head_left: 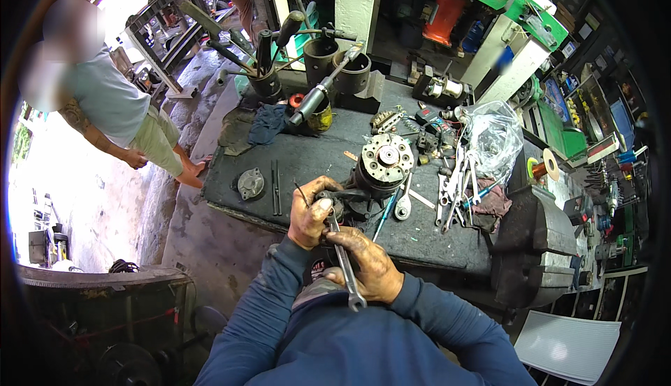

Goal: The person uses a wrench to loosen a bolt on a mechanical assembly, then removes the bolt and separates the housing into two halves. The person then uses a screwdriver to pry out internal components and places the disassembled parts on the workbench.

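Note:
Close to the bench's front edge, my left hand (308, 217) is closed around a dark metal fitting (337, 208), with its thumb on top. A combination wrench (344, 263) points from the fitting down toward my body. My right hand (368, 266) grips it, fingers wrapped about the shank; its open-jaw end hangs free below. The wrench's upper end meets the fitting, but fingers partly hide the contact. Just beyond stands a round machine part (386, 160) with a pale disc face and bolt holes, on a dark body. A ratchet (403, 208) and a blue-handled slim tool (386, 215) lie beside it.
Several wrenches (458, 187) and a clear plastic bag (493, 138) lie right on the bench (307, 155). A large vise (535, 239) stands at its right end. Tool-filled metal cups (265, 85) stand at the back. A person (115, 96) stands at the left.

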Demonstrator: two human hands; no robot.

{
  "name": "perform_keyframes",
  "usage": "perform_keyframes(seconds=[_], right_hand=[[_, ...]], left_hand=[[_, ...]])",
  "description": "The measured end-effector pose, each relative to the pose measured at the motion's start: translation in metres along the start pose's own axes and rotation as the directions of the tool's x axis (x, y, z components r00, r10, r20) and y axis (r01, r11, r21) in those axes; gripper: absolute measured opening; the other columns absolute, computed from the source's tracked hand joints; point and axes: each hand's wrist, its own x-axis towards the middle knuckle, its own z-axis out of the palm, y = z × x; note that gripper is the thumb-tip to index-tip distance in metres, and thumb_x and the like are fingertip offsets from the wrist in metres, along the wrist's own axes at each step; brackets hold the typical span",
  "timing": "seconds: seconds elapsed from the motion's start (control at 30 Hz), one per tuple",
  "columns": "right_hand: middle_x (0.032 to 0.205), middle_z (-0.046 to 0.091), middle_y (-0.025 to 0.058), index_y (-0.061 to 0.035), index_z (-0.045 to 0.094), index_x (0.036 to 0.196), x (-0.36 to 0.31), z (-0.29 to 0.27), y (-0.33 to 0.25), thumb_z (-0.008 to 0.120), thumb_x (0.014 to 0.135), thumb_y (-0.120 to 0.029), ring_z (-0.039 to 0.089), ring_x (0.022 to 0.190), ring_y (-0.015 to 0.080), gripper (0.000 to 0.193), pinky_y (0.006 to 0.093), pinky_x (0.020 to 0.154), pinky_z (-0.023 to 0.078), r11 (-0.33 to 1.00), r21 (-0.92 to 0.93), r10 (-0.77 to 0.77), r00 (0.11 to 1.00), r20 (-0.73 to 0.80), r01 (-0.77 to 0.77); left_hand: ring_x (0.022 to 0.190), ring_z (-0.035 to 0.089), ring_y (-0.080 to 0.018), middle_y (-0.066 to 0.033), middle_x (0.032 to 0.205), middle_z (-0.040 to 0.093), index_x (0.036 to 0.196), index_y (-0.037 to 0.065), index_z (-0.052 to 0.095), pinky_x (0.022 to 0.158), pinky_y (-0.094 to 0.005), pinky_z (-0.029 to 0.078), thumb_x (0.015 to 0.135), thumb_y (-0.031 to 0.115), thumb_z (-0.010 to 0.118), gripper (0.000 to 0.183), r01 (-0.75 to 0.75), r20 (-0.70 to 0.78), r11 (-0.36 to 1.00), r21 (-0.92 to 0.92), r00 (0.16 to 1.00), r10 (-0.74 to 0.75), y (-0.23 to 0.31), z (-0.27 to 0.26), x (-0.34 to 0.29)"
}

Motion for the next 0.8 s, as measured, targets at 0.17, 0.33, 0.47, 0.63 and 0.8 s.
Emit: perform_keyframes(seconds=[0.17,0.33,0.47,0.63,0.8], right_hand=[[0.096,0.070,0.0152,0.0045,0.061,0.123,0.027,-0.012,0.004,0.036,0.116,-0.041,0.068,0.082,0.0216,0.052,0.0341,0.079,0.056,0.700,0.635,0.522,0.841,-0.142,-0.328],[0.104,0.071,0.0192,0.0073,0.058,0.128,0.015,-0.013,-0.007,0.052,0.112,-0.035,0.071,0.097,0.0251,0.046,0.0361,0.089,0.058,0.759,0.600,0.389,0.915,-0.106,-0.253],[0.120,0.072,0.0192,0.0044,0.062,0.133,0.000,0.000,-0.008,0.071,0.097,-0.010,0.073,0.109,0.0276,0.040,0.0374,0.095,0.058,0.994,-0.055,0.088,0.995,-0.053,-0.091],[0.108,0.073,0.0172,0.0047,0.062,0.128,0.014,-0.008,-0.005,0.058,0.110,-0.033,0.073,0.096,0.0212,0.042,0.0362,0.090,0.059,0.780,0.549,0.418,0.903,-0.098,-0.301],[0.096,0.073,0.0133,0.0037,0.066,0.114,0.029,-0.033,0.011,0.048,0.113,-0.039,0.070,0.085,0.0183,0.046,0.0329,0.079,0.058,0.434,0.790,0.634,0.770,0.073,-0.433]], left_hand=[[0.075,0.057,-0.0091,-0.0042,0.082,0.065,0.098,-0.005,0.065,0.067,-0.0250,0.045,0.085,0.056,0.068,0.062,0.080,-0.014,0.987,-0.141,0.996,-0.083,0.002,0.007,-0.006],[0.074,0.057,-0.0092,-0.0047,0.082,0.064,0.098,-0.007,0.066,0.066,-0.0254,0.045,0.085,0.057,0.068,0.065,-0.051,-0.042,0.998,-0.035,0.998,0.050,0.002,0.006,-0.004],[0.073,0.056,-0.0079,-0.0029,0.080,0.064,0.099,-0.006,0.066,0.065,-0.0240,0.044,0.084,0.055,0.068,0.063,0.039,0.006,0.999,0.017,0.999,-0.039,0.007,0.000,-0.002],[0.073,0.055,-0.0069,-0.0018,0.079,0.064,0.099,-0.004,0.066,0.065,-0.0231,0.043,0.087,0.045,0.067,0.051,0.050,-0.017,0.998,-0.030,0.999,-0.051,0.010,0.003,-0.004],[0.078,0.057,-0.0092,-0.0044,0.084,0.066,0.096,-0.005,0.067,0.070,-0.0263,0.045,0.084,0.048,0.068,0.055,0.035,-0.001,0.998,-0.052,0.999,-0.035,0.003,0.005,-0.001]])
